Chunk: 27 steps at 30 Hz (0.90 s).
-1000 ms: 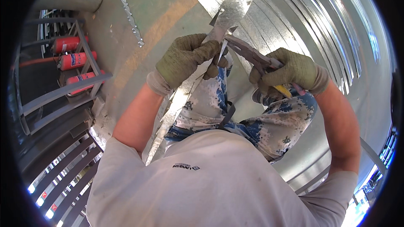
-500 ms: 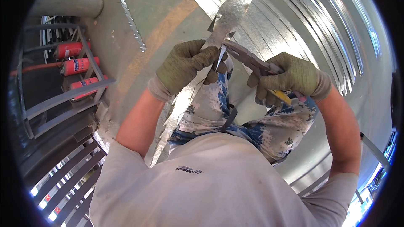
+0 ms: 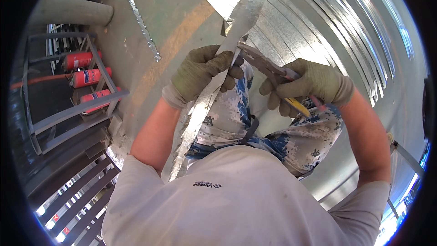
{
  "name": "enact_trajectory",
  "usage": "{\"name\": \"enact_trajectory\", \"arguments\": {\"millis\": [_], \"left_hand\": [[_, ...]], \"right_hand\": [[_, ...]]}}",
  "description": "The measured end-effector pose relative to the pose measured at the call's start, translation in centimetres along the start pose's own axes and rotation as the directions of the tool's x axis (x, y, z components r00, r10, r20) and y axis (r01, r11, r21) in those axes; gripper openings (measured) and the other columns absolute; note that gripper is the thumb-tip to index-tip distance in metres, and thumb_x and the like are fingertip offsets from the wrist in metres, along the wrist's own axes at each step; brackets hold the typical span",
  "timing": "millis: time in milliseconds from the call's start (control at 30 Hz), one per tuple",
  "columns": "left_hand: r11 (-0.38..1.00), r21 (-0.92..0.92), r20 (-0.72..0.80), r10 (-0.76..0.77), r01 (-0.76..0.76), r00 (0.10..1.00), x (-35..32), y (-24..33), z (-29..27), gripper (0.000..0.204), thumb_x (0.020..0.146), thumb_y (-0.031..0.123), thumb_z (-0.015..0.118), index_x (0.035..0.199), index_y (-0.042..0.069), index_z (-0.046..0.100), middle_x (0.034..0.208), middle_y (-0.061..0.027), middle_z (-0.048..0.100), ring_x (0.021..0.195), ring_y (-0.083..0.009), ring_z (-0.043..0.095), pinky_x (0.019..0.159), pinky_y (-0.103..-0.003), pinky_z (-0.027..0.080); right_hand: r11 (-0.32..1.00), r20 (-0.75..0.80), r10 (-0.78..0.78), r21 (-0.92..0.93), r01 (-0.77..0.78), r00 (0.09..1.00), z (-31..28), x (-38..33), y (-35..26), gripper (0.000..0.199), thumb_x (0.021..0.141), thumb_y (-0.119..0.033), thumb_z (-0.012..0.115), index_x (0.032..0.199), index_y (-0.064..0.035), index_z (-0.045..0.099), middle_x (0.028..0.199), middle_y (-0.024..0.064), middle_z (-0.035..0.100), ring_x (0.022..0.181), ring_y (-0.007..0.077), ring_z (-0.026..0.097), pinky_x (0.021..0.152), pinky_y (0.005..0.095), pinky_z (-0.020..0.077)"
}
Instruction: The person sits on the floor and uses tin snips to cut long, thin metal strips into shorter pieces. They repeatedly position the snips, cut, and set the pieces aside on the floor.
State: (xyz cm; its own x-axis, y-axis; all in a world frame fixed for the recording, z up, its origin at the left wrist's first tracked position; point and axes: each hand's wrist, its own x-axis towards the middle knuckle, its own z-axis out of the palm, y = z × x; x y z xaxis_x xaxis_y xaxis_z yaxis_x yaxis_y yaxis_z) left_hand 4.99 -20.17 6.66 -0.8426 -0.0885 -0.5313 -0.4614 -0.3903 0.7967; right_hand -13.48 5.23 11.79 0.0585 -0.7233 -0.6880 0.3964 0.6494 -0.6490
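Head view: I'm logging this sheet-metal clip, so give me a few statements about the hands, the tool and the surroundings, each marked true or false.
1. Both hands wear gloves. True: the left hand and the right hand are in olive work gloves.
2. The left hand holds the snips. False: the snips are in the right hand; the left grips the metal strip.
3. The strip is bright red. False: it is shiny silver-grey metal.
4. Red fire extinguishers lie at the person's left. True, in a grey metal rack.
5. The snips' blades meet the strip near the left hand. True.
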Motion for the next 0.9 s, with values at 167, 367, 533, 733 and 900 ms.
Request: {"name": "enact_trajectory", "arguments": {"millis": [167,367,533,733,900], "left_hand": [[0.999,0.042,0.053,0.001,-0.003,0.999,0.0,0.0,-0.7,0.035,0.119,0.028,0.069,0.130,-0.004,0.074,0.103,-0.0129,0.083,0.078,-0.0177,0.078,0.068,-0.033,0.063],[1.000,0.027,0.057,-0.006,0.004,0.998,-0.2,0.2,-1.0,0.034,0.120,0.027,0.067,0.130,-0.006,0.072,0.104,-0.0135,0.082,0.079,-0.0209,0.077,0.069,-0.035,0.064],[0.999,-0.028,0.116,0.045,-0.042,0.992,0.2,-0.3,-1.5,0.032,0.120,0.025,0.066,0.130,-0.004,0.070,0.106,-0.0124,0.080,0.091,-0.0249,0.078,0.078,-0.040,0.064],[0.772,0.377,0.174,0.483,-0.512,0.858,-2.1,-1.7,-4.2,0.024,0.114,0.014,0.069,0.134,0.000,0.070,0.113,-0.0097,0.078,0.100,-0.0251,0.078,0.087,-0.039,0.063],[0.975,0.208,0.045,0.064,-0.072,0.997,-6.4,-4.3,-7.3,0.053,0.100,-0.003,0.073,0.153,-0.002,0.066,0.127,-0.0079,0.078,0.111,-0.0144,0.073,0.098,-0.034,0.060]], "right_hand": [[0.991,-0.017,-0.058,0.117,0.060,0.998,1.4,-0.4,1.1,0.038,0.103,-0.018,0.081,0.131,0.0073,0.075,0.105,0.0178,0.085,0.083,0.0233,0.085,0.074,0.0356,0.0700],[0.985,-0.032,-0.085,0.147,0.089,0.996,2.3,-0.8,1.0,0.041,0.105,-0.015,0.079,0.138,0.0075,0.072,0.110,0.0198,0.084,0.088,0.0238,0.085,0.074,0.0355,0.0707],[0.981,-0.071,-0.125,0.142,0.134,0.990,3.0,-0.5,2.0,0.040,0.105,-0.017,0.079,0.137,0.0071,0.072,0.107,0.0180,0.084,0.087,0.0225,0.084,0.070,0.0344,0.0698],[0.977,-0.081,-0.152,0.140,0.162,0.985,3.7,-0.9,2.1,0.035,0.105,-0.014,0.079,0.132,0.0089,0.074,0.102,0.0163,0.083,0.085,0.0220,0.083,0.073,0.0347,0.0684],[0.973,-0.083,-0.179,0.131,0.189,0.980,4.5,-1.4,1.9,0.036,0.105,-0.014,0.079,0.131,0.0101,0.073,0.103,0.0175,0.083,0.084,0.0228,0.082,0.073,0.0346,0.0679]]}}
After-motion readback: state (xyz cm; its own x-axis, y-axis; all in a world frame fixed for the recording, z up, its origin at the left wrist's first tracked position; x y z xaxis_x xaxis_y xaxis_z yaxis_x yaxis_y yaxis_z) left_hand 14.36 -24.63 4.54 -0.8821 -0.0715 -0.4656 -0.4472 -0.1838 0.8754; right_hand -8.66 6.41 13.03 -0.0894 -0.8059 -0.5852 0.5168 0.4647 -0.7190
